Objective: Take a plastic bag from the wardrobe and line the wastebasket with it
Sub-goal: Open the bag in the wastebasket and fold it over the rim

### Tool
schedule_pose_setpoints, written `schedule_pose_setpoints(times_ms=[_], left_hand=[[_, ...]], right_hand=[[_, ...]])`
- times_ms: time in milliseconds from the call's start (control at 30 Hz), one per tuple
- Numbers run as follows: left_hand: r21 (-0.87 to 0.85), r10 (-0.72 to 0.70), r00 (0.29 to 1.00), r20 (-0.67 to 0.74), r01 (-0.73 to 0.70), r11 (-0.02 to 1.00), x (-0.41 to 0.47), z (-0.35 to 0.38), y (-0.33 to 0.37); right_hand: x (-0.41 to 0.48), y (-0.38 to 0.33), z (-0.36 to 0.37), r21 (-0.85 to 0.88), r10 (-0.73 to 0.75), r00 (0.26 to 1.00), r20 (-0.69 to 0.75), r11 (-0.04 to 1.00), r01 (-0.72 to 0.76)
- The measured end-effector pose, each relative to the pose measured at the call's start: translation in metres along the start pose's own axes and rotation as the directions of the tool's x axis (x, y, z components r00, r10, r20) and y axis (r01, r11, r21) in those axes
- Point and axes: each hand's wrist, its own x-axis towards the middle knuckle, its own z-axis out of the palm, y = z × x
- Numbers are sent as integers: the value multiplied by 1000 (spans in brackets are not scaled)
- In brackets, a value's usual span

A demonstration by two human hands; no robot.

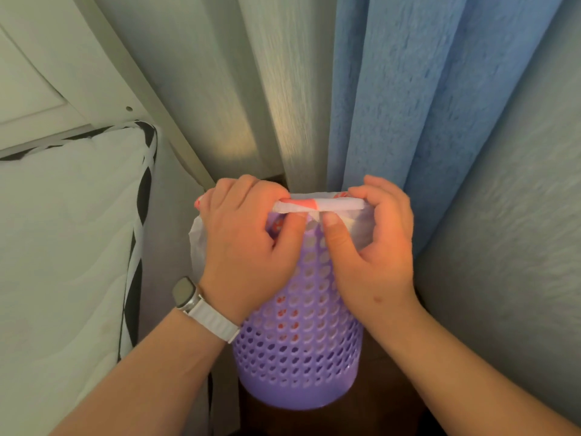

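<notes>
While the plastic bag [317,205] sits inside the wastebasket [298,350], its white and red rim is rolled into a tight band stretched across the basket's mouth, just above the centre of the view. White film drapes over the basket's edge at 9 o'clock, and red print shows through the round holes in the purple wall. The basket stands upright on a dark wooden floor [371,416], at 6 o'clock from the rolled band.

Both hands are curled closed on that band. The left hand [245,243] grips its 9 o'clock end, fingers folded over the top and thumb tucked under. The right hand [377,243] pinches the 3 o'clock end, its thumb pressed up against the roll near the middle. A watch [186,294] on a pale strap circles the left wrist.

Behind the basket, at 12 o'clock, hang a pale curtain [276,89] and a blue curtain [424,89], side by side. A white mattress [63,247] with dark piping fills the 9 o'clock side, and a grey textured wall [518,247] rises at 3 o'clock.
</notes>
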Motion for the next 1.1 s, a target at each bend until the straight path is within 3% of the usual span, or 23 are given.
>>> schedule_pose_setpoints(times_ms=[267, 667, 933, 1100], left_hand=[[-125, -21, 1000, 7, 22, 992, 3, -3, -8], [-4, -20, 998, 63, 20, 1000, -9, 2, 27], [-46, -10, 999, 47, 12, 999, -2, 4, -2], [-88, -4, 998, 67, 10, 996, 2, -1, -10]], right_hand=[[15, 13, -14, 104, 126, 992, 16, 986, -127], [8, -1, 0, -3, 20, 998, -67, 1000, -21], [4, -5, -2, -74, 18, 998, 53, 997, -14], [17, 7, -20, -125, -58, 995, 81, 990, 68]])
